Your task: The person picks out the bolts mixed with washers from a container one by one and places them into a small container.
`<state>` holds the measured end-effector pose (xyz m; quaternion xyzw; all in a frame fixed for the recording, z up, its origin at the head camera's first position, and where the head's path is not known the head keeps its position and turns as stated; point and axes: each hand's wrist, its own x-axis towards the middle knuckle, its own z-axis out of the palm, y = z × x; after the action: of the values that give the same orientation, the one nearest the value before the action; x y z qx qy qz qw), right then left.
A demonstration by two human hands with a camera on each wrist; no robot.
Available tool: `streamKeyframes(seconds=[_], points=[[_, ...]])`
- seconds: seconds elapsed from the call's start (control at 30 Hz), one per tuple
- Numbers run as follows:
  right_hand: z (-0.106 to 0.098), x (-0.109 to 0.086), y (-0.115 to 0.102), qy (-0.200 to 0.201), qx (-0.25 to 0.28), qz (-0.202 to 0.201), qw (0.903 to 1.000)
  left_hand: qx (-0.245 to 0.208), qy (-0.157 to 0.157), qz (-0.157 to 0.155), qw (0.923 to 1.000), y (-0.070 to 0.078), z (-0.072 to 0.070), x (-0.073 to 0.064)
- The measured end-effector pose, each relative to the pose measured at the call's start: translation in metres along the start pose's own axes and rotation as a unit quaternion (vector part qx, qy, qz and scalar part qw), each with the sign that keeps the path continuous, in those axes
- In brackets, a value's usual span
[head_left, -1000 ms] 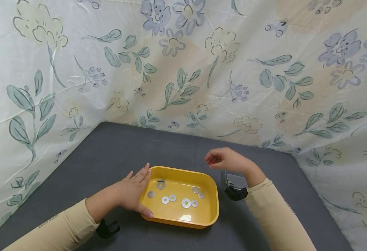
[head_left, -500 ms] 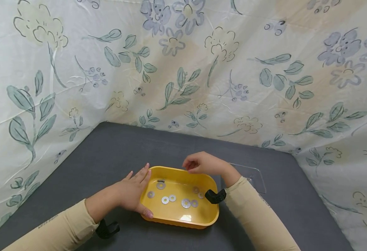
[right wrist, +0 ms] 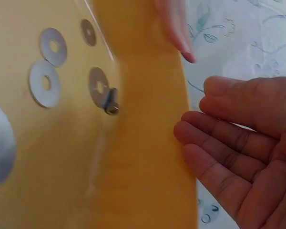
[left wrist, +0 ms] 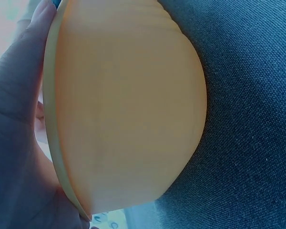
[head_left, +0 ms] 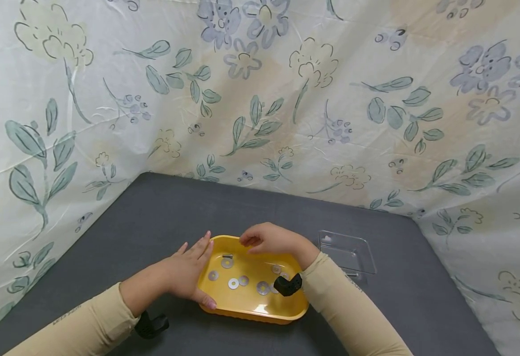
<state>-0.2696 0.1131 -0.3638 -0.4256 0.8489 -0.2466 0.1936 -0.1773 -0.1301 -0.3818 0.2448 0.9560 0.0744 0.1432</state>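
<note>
A yellow plastic tray (head_left: 260,315) stands on the dark tabletop, with several flat metal washers (head_left: 233,283) and a small bolt (head_left: 227,256) inside. My left hand (head_left: 182,271) rests against the tray's left end, fingers straight and spread along the rim; the left wrist view shows the tray's outer wall (left wrist: 128,105) beside it. Over the tray's far side hovers my right hand (head_left: 275,241), loosely bent, with nothing visible in it. In the right wrist view its fingers (right wrist: 219,176) are apart from the bolt (right wrist: 112,106), which lies by a washer (right wrist: 97,82).
A clear plastic box (head_left: 361,257) stands right of the tray, with a small metal piece (head_left: 352,274) at its near side, partly by my right sleeve (head_left: 344,306). Floral cloth (head_left: 260,113) hangs behind and at the sides of the table.
My right hand has moved left, from beside the clear box to over the tray's far side, uncovering the box. The left hand has stayed on the tray's left end.
</note>
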Motion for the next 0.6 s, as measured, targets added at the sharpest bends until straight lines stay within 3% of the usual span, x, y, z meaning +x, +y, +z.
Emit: streamKeyframes(seconds=[0.33, 0.6], points=[[0.014, 0.009, -0.003, -0.028, 0.008, 0.006, 0.9996, 0.003, -0.004, -0.002, 1.0000, -0.002, 0.001, 0.001], [0.025, 0.017, -0.003, -0.049, -0.043, -0.001, 0.9979, 0.001, -0.004, 0.004, 1.0000, -0.003, 0.001, 0.000]])
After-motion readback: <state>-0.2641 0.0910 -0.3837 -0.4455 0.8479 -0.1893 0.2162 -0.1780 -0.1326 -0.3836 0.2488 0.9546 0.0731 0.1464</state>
